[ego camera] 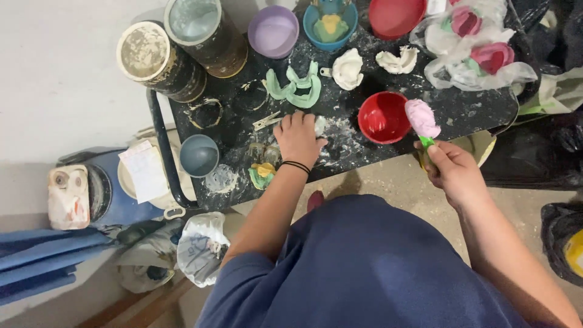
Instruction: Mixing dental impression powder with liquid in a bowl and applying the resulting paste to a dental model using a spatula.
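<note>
Fingers (438,150) of the right hand (452,170) grip a green spatula (427,142), pink paste (421,118) above them.

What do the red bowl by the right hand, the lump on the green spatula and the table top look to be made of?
Red bowl: flexible rubber or plastic, matte, probably. Lump on the green spatula: soft pink paste, smooth and mounded. Table top: dark hard surface speckled with white powder; the material itself is unclear.

Bare tabletop (346,146) is showing between the left hand (297,138) and the red bowl (384,116), a narrow lane running toward twelve o'clock. Green trays (297,88) are blocking at eleven, white casts (364,65) at one, and two cans (182,42) are crowding ten o'clock.
</note>
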